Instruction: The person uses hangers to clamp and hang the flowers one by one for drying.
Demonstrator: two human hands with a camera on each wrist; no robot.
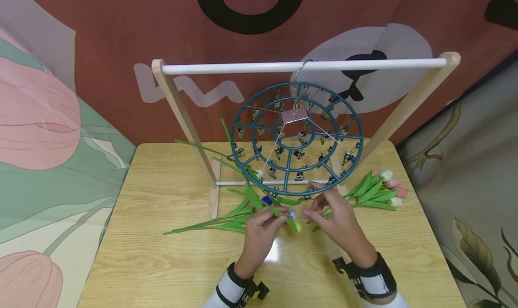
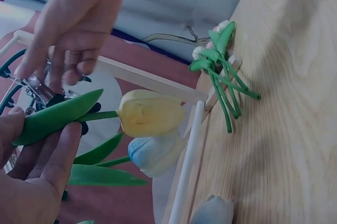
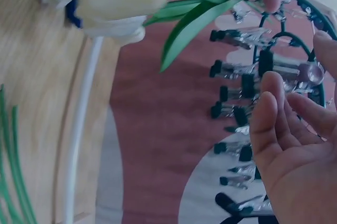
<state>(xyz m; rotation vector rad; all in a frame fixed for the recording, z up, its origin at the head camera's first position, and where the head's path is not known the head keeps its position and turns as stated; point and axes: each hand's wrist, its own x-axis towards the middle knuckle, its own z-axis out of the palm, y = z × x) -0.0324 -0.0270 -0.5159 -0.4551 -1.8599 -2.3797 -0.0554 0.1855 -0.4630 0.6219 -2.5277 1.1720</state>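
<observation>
My left hand (image 1: 259,234) pinches a yellow tulip (image 2: 150,113) by its green leaf and stem, the bloom pointing away from the fingers. A blue-and-white tulip (image 2: 155,155) shows just behind the yellow bloom in the left wrist view. My right hand (image 1: 344,222) is at the front rim of a round teal clip hanger (image 1: 286,177), thumb and index finger apart. In the right wrist view its fingertips are close around a metal clip (image 3: 287,69) with dark tips. The yellow tulip's stem end is hidden by my left hand.
The hanger hangs by a hook from the white bar (image 1: 243,68) of a wooden stand (image 1: 182,110). Pink and white tulips (image 1: 388,186) lie at the right on the wooden table (image 1: 162,263). More green stems (image 1: 194,227) and a dark blue bloom (image 1: 266,200) are at the left.
</observation>
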